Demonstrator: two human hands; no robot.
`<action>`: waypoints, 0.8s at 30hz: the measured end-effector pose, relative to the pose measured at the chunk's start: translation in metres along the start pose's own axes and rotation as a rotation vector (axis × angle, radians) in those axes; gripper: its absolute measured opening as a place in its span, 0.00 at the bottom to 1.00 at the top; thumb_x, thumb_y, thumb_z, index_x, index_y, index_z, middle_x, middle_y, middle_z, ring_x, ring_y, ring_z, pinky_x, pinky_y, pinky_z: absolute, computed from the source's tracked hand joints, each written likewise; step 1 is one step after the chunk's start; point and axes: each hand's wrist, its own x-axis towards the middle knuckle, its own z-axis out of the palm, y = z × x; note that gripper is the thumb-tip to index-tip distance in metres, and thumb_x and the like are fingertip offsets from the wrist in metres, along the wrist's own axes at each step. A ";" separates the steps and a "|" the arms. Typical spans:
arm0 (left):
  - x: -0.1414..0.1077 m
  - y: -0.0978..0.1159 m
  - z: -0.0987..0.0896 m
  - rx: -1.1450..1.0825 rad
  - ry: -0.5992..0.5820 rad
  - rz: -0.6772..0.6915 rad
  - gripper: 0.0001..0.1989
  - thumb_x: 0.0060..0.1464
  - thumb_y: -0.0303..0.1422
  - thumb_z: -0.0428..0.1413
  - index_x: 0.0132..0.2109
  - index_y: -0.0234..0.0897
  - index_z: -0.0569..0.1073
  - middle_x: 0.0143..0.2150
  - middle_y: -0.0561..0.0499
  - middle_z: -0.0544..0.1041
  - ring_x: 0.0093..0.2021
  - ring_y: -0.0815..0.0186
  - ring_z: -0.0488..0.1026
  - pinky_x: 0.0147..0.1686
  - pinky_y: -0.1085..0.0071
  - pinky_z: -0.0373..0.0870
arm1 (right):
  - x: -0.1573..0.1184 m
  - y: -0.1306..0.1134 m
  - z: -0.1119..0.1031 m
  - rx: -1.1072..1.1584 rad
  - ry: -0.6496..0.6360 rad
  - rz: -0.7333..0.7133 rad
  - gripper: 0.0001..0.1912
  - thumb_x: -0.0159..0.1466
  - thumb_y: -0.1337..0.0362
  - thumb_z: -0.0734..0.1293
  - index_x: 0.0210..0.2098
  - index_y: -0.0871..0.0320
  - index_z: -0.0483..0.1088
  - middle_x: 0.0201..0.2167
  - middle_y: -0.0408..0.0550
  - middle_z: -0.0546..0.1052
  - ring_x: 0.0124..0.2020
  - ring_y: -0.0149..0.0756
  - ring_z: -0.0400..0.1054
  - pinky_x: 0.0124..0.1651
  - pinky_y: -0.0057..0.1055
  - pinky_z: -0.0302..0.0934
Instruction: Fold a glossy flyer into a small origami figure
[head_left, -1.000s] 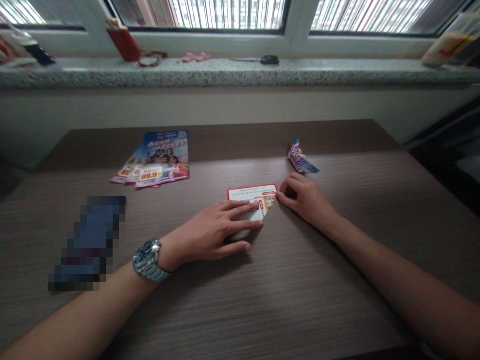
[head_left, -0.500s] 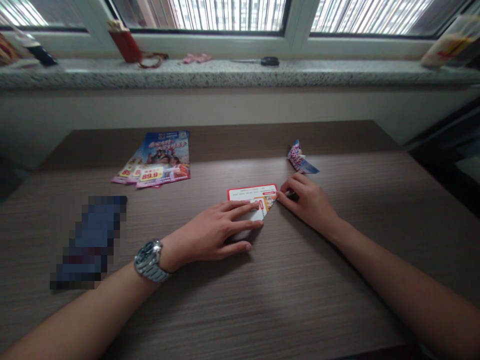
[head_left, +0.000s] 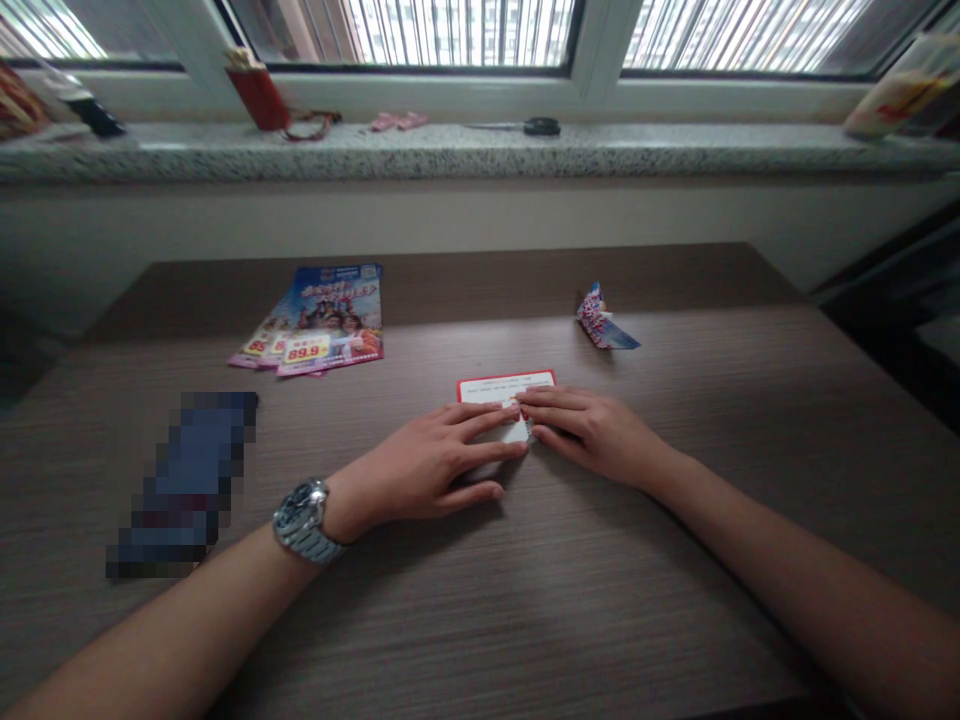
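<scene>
A folded paper flyer (head_left: 487,389), white with a red border, lies on the wooden table in front of me. My left hand (head_left: 435,462), with a metal watch (head_left: 301,512) at its wrist, rests over the flyer's left and lower part, its fingers spread flat. From the right, my right hand (head_left: 592,432) lays its outstretched fingers on the flyer's right corner, the fingertips touching or nearly touching those of the left. Both hands cover much of the paper. Beyond the right hand stands a small folded paper piece (head_left: 602,322), printed blue and pink.
A fanned stack of printed flyers (head_left: 334,325) lies at the back left of the table (head_left: 465,620). Nearer on the left is a dark blurred-out object (head_left: 184,480). On the stone windowsill are a red container (head_left: 259,98), pink items (head_left: 397,121) and black-handled scissors (head_left: 541,126).
My right hand has moved left from the flyer's right tip onto its corner, and its fingers have straightened from a pinch. The left hand stays in place.
</scene>
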 end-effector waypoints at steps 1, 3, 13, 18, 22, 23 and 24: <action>0.000 0.000 0.000 0.003 0.003 0.004 0.26 0.67 0.45 0.52 0.69 0.47 0.64 0.74 0.45 0.56 0.71 0.50 0.59 0.67 0.50 0.62 | 0.000 0.000 0.000 0.004 -0.002 0.003 0.16 0.72 0.65 0.62 0.57 0.58 0.74 0.58 0.55 0.77 0.59 0.42 0.72 0.63 0.42 0.66; 0.000 -0.001 0.001 0.004 0.020 0.014 0.26 0.67 0.44 0.52 0.68 0.47 0.65 0.74 0.45 0.58 0.71 0.50 0.60 0.67 0.50 0.62 | 0.000 0.000 0.000 0.009 -0.009 0.006 0.17 0.72 0.65 0.63 0.57 0.58 0.74 0.58 0.55 0.77 0.59 0.43 0.72 0.64 0.42 0.66; 0.001 -0.001 0.002 0.053 0.057 0.044 0.25 0.67 0.42 0.53 0.68 0.46 0.65 0.72 0.43 0.60 0.69 0.50 0.62 0.65 0.50 0.65 | 0.000 0.000 -0.003 0.032 -0.036 -0.001 0.19 0.72 0.66 0.63 0.61 0.54 0.71 0.60 0.54 0.75 0.61 0.43 0.71 0.64 0.44 0.65; 0.002 -0.003 0.002 0.045 0.064 0.057 0.25 0.67 0.41 0.53 0.68 0.47 0.65 0.72 0.43 0.62 0.69 0.51 0.63 0.65 0.50 0.65 | -0.003 0.003 -0.002 0.034 -0.050 -0.013 0.19 0.72 0.66 0.63 0.61 0.54 0.70 0.61 0.53 0.74 0.62 0.42 0.69 0.65 0.43 0.64; 0.003 -0.004 0.004 0.052 0.083 0.066 0.24 0.68 0.37 0.52 0.68 0.44 0.64 0.71 0.43 0.63 0.68 0.53 0.64 0.65 0.52 0.66 | -0.003 0.004 -0.002 0.037 -0.059 -0.022 0.19 0.72 0.65 0.63 0.62 0.54 0.69 0.62 0.53 0.74 0.63 0.41 0.68 0.66 0.44 0.63; 0.003 -0.005 0.004 0.055 0.096 0.071 0.24 0.68 0.35 0.52 0.68 0.43 0.64 0.71 0.43 0.64 0.68 0.54 0.64 0.65 0.52 0.66 | -0.004 0.004 -0.002 0.038 -0.061 -0.025 0.19 0.72 0.65 0.63 0.62 0.54 0.69 0.62 0.53 0.74 0.63 0.41 0.68 0.66 0.44 0.63; 0.003 -0.005 0.005 0.059 0.112 0.073 0.23 0.68 0.34 0.51 0.68 0.43 0.64 0.70 0.44 0.65 0.68 0.55 0.65 0.65 0.53 0.66 | -0.004 0.005 -0.002 0.039 -0.061 -0.027 0.19 0.72 0.66 0.62 0.62 0.54 0.69 0.62 0.53 0.74 0.63 0.41 0.69 0.66 0.44 0.63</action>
